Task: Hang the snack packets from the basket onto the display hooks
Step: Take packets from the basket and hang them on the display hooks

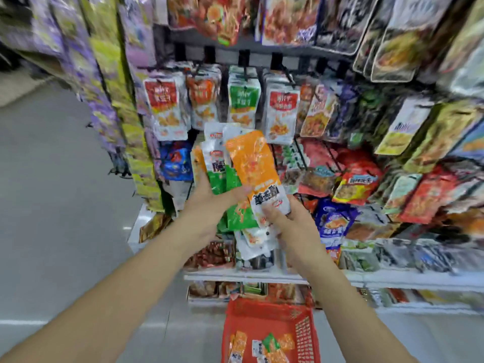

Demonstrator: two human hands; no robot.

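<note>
My left hand grips a fanned stack of green, white and orange snack packets in front of the rack. In my right hand is the lower end of an orange packet, held upright at the front of that stack, thumb on its white label. Above them, display hooks carry rows of red, orange and green packets. The red basket stands on the floor below my arms, with several orange and green packets lying in it.
Hanging packets crowd the rack on all sides, including a side panel at left. A white shelf edge with more goods runs below my hands. Grey floor lies to the left.
</note>
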